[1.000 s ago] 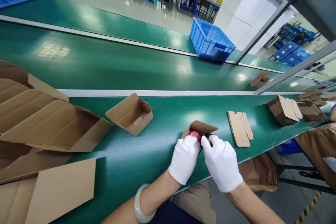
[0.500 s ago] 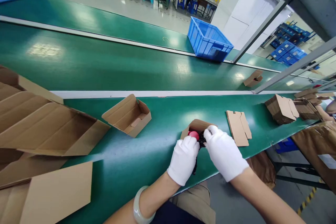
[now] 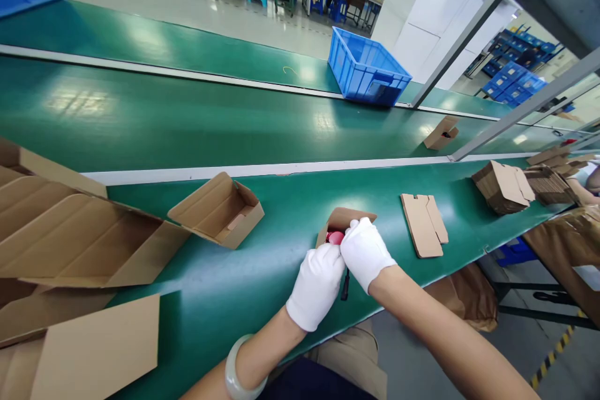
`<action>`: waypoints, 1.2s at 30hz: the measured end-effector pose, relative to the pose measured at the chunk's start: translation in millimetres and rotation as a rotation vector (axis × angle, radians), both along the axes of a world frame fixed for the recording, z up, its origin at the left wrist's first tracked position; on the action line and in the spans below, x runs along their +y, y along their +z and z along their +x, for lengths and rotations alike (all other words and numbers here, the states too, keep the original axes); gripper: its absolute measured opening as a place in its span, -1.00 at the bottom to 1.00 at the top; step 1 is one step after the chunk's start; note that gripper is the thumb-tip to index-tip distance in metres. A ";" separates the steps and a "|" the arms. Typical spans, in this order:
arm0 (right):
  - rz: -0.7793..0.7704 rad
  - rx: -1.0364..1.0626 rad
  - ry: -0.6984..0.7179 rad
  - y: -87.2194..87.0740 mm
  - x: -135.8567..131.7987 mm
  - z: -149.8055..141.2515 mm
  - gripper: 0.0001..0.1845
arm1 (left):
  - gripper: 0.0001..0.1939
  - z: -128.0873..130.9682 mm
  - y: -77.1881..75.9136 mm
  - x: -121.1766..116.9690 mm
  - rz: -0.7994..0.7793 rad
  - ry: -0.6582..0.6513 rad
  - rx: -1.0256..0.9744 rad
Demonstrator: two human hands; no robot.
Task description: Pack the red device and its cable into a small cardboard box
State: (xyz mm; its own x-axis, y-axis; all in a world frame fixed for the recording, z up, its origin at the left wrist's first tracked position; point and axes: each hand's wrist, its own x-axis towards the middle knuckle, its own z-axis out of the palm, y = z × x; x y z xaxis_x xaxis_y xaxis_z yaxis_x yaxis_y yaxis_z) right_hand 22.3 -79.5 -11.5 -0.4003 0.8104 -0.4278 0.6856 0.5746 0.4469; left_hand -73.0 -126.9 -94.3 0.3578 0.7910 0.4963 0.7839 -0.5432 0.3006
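Beside the flat cardboard blank (image 3: 423, 225), left hand (image 3: 316, 286) and right hand (image 3: 366, 252), grips clamped on the red item (image 3: 334, 237), are pressing it into the small carton (image 3: 344, 220); seating it fully likely comes next.

text: none legible | labels: none | numbers: none

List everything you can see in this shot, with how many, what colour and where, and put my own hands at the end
small box: one, brown cardboard, open, on the near belt at the hands
red item: one, red, at the small box's mouth
black cord: one, black, hanging below the hands
open box: one, brown, near belt, left of the hands
flat blanks: a few, brown, near belt, right of the hands
large cartons: several, brown, far left
folded box stacks: two, brown, far right
crate: one, blue, far belt
belts: green, across the view
bracelet: one, pale, left wrist
left hand: white glove, at the red item
right hand: white glove, at the small box
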 end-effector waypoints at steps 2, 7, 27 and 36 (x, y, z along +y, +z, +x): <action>0.008 0.027 0.003 3.4 -4.5 8.2 -0.78 | -0.82 -4.2 0.1 1.8 0.009 -0.043 -0.030; 0.224 0.405 0.152 11.4 -41.4 46.7 -0.86 | -0.80 -15.6 -1.2 -1.6 0.078 -0.142 -0.234; 0.589 0.643 0.072 -26.4 -28.5 48.5 -0.90 | -0.45 -30.3 -31.0 36.1 -0.672 -0.169 -0.826; 0.298 0.227 0.109 -15.1 -1.2 8.4 -0.79 | -0.51 -29.3 -23.3 35.5 -0.625 -0.192 -0.796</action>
State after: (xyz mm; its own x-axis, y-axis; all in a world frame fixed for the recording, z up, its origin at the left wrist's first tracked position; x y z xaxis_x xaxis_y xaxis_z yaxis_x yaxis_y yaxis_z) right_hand 30.8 -80.7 -26.7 -0.5482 0.8334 -0.0707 0.7284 0.5172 0.4494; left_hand -102.2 -91.4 -117.5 0.2533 0.9533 0.1645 0.1503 -0.2067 0.9668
